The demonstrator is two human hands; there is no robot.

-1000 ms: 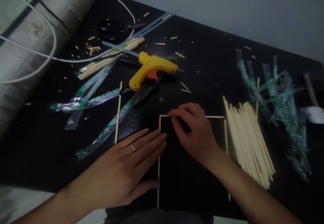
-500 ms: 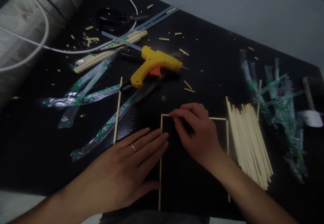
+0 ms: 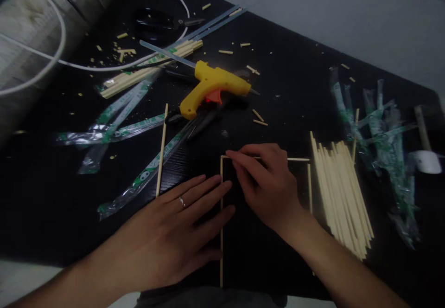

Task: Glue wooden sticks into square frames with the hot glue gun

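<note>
My left hand [image 3: 174,234], wearing a ring, lies flat with its fingers spread across a chopstick [image 3: 221,271] that runs lengthwise on the table. At that chopstick's far end, another chopstick [image 3: 299,159] lies crosswise, forming a corner. My right hand [image 3: 269,187] pinches this crosswise chopstick near its left end; the hand hides its middle. A third chopstick [image 3: 310,187] runs lengthwise below the right end, with a small gap between them, partly covered by my right forearm. Left of my left hand, a loose chopstick [image 3: 162,152] lies at a slant.
A yellow glue gun [image 3: 215,85] lies beyond my hands, with scissors [image 3: 156,22] and glue sticks [image 3: 219,22] behind. A chopstick pile [image 3: 342,196] lies right, beside torn plastic wrappers [image 3: 389,131]. More wrappers [image 3: 149,173] and a white cable [image 3: 104,70] are left.
My right hand has shifted slightly left along the crosswise chopstick. That chopstick's right end and the third chopstick's top have moved left. My left fingers have spread a little.
</note>
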